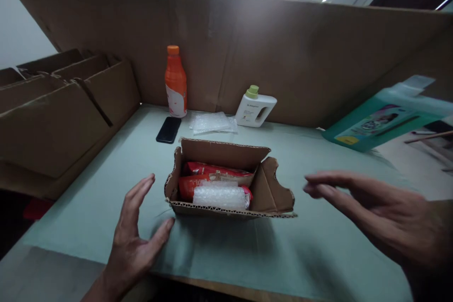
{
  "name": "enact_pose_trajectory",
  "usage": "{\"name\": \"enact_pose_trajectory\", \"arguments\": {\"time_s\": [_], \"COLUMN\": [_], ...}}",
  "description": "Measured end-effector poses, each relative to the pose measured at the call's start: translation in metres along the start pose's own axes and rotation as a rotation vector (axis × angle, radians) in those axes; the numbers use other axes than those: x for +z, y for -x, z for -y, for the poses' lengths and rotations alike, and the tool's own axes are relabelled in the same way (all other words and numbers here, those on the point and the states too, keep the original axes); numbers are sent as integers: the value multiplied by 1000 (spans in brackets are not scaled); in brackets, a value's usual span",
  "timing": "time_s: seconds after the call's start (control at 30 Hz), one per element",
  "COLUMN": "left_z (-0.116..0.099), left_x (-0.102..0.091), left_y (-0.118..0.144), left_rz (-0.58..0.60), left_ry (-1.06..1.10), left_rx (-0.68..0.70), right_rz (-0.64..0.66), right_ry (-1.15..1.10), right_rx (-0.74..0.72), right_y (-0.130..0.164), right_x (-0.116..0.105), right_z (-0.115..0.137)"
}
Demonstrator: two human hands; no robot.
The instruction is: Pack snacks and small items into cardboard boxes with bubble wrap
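1. Broadly, the table spreads pale green under both sets of fingers.
2. Between them stands the open cardboard box, just beyond the left thumb tip and apart from the right fingertips; it holds red packets and bubble wrap.
3. Right hand: fingers spread flat, holding nothing.
4. Left hand: fingers spread wide, empty.

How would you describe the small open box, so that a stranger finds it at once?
On the green table, between the open left hand and right hand, stands a small cardboard box. Unlike the big cartons at left, it holds red packets and bubble wrap.
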State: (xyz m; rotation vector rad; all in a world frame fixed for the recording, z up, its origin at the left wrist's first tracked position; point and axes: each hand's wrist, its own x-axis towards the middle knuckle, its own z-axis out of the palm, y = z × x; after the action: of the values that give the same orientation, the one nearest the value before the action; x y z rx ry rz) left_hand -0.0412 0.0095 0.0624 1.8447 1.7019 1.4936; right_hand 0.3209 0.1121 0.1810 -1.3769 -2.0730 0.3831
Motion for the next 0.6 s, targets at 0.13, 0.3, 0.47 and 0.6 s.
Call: {"name": "enact_pose_trajectory", "arguments": {"time_s": [0.13,0.3,0.47,0.6], "left_z": [35,40,10,-17], "left_x": [12,51,102,136], "left_y": [17,-1,-24,-16], "left_rz": [196,299,344,433], "left_ry": [134,354,507,566], "left_rx": [-331,-363,-353,-253], "right_rz": [106,98,-50,-175], "right_ry": [-106,-222,-229,-63], "right_rx": [193,195,314,394], "right_y": [56,58,59,92], "right_x": [41,126,116,77], "right_z": [-48,-37,-63,-114]}}
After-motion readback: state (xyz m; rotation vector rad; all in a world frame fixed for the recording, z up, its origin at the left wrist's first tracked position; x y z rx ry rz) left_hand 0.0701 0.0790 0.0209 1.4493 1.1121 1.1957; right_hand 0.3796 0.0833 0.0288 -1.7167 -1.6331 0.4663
